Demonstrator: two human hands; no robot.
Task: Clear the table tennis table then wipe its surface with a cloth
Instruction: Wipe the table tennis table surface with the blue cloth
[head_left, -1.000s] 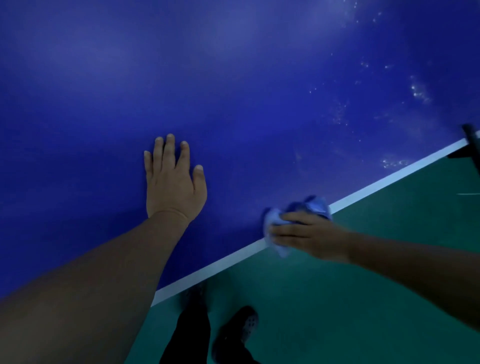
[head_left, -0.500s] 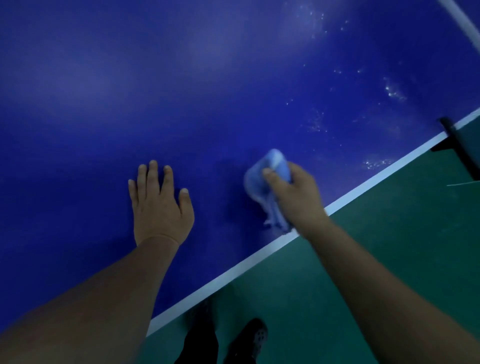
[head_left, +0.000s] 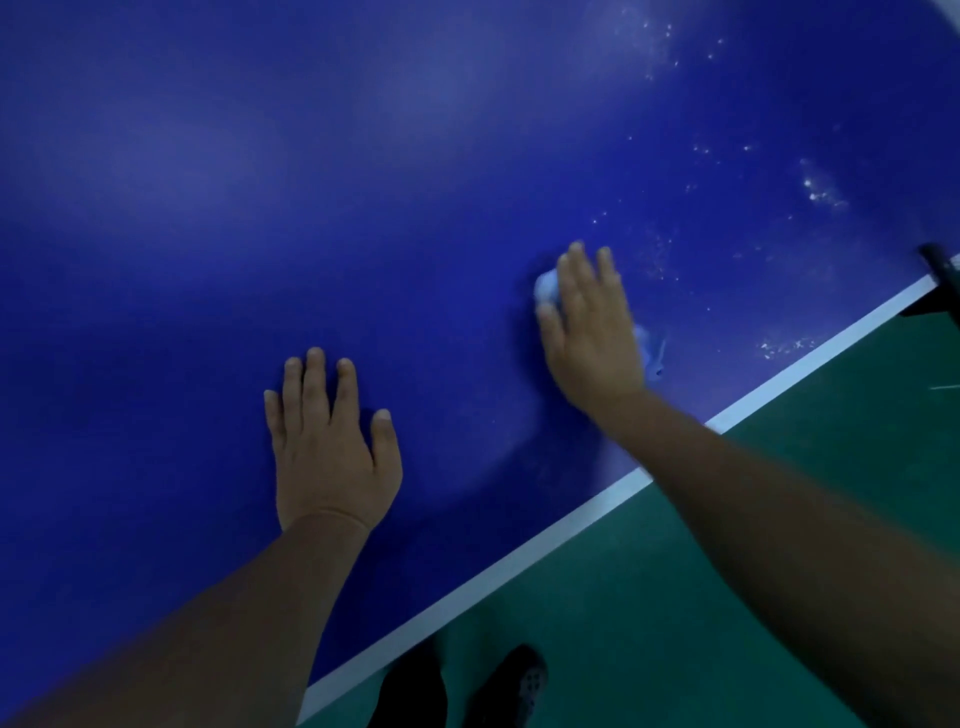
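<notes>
Cloth seemingly pressed under flat right hand near specks; left hand flat.

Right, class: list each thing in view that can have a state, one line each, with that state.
Dark blue table tennis table: dusted with white specks on its right part.
Left hand: rests flat on the table.
Pale blue crumpled cloth: pressed onto the table.
Right hand: flat on the cloth, pressing it.

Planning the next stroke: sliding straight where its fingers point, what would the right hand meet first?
Nothing solid: ahead of the right hand lies bare table, with faint white specks seemingly just past its fingers.
</notes>
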